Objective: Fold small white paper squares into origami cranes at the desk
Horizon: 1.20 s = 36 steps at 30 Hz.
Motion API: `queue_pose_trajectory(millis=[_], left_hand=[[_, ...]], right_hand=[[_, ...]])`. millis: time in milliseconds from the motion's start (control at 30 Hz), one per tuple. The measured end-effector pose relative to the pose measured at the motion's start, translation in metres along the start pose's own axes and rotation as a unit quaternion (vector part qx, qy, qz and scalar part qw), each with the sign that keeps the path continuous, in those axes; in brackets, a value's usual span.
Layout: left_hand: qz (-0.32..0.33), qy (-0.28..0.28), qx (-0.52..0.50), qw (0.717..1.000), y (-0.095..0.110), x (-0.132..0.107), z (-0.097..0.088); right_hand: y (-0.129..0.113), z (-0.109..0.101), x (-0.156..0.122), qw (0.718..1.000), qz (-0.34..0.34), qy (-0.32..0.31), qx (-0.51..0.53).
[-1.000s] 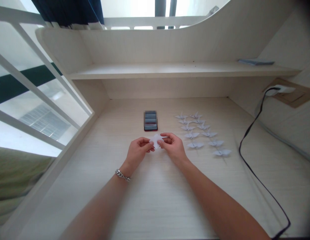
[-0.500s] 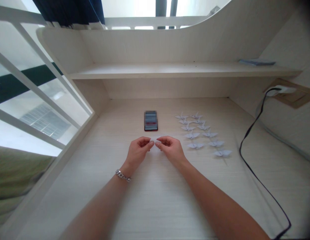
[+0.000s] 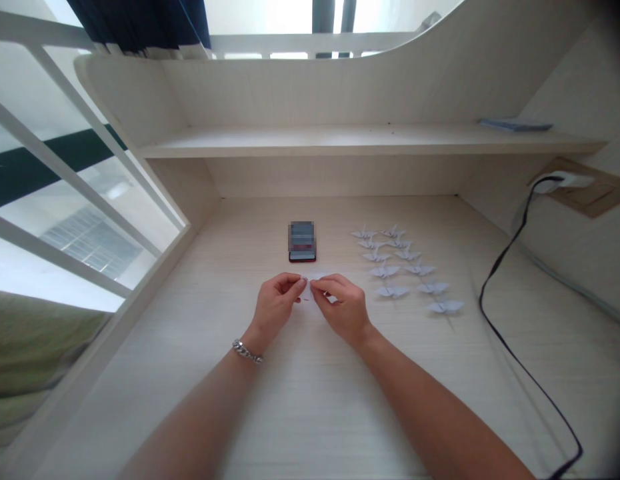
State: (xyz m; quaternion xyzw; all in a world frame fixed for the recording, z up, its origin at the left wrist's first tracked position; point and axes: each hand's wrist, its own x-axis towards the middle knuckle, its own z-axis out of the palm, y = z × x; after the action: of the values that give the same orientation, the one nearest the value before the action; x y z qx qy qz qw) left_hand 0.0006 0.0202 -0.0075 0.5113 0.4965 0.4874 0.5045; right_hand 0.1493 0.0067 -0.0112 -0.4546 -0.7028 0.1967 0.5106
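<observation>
A small white folded paper [image 3: 314, 277] rests low over the pale desk [image 3: 310, 400], mostly hidden by my fingers. My left hand [image 3: 276, 305], with a metal bracelet at the wrist, pinches its left side. My right hand [image 3: 341, 308] pinches its right side, fingertips meeting those of the left hand. Just beyond the hands lies a dark phone [image 3: 302, 241], flat on the desk.
Several white paper cranes [image 3: 403, 269] lie in two rows to the right of my hands. A black cable [image 3: 510, 347] runs from a wall socket [image 3: 565, 180] down the right side. A shelf [image 3: 360, 141] spans the back, with a flat blue thing [image 3: 514, 124] at its right end.
The paper was held up flat and showing between the hands; both hands have since drawn together and lowered, folding it small so that little of it shows.
</observation>
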Motion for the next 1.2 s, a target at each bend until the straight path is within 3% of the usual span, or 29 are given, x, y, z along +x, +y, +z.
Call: queue_pose_trajectory(millis=[267, 467, 567, 633, 733, 800, 1000, 1200], left_hand=[[-0.013, -0.001, -0.073, 0.997, 0.001, -0.001, 0.001], [-0.016, -0.016, -0.104, 0.994, -0.001, -0.001, -0.001], [-0.021, -0.007, -0.093, 0.995, -0.001, 0.000, 0.000], [-0.026, 0.006, -0.075, 0.997, -0.001, 0.000, 0.000], [-0.014, -0.009, -0.057, 0.998, -0.002, 0.000, 0.001], [0.006, -0.021, -0.041, 0.999, -0.002, -0.001, 0.001], [0.059, 0.006, 0.044, 0.997, 0.000, -0.002, 0.000], [-0.004, 0.025, -0.057, 0.998, -0.004, 0.001, -0.001]], right_hand=[[0.003, -0.004, -0.001, 0.987, -0.116, -0.041, -0.107], [0.002, -0.003, 0.000, 0.984, -0.124, -0.053, -0.117], [0.001, 0.000, 0.000, 0.994, -0.079, -0.044, -0.059], [0.001, 0.003, -0.001, 1.000, -0.007, -0.020, 0.007], [0.003, 0.007, -0.001, 0.988, 0.119, 0.020, 0.095], [0.005, 0.008, 0.000, 0.978, 0.165, 0.012, 0.129], [0.009, 0.009, 0.002, 0.964, 0.182, -0.059, 0.184], [0.014, 0.012, 0.004, 0.928, 0.253, -0.038, 0.270]])
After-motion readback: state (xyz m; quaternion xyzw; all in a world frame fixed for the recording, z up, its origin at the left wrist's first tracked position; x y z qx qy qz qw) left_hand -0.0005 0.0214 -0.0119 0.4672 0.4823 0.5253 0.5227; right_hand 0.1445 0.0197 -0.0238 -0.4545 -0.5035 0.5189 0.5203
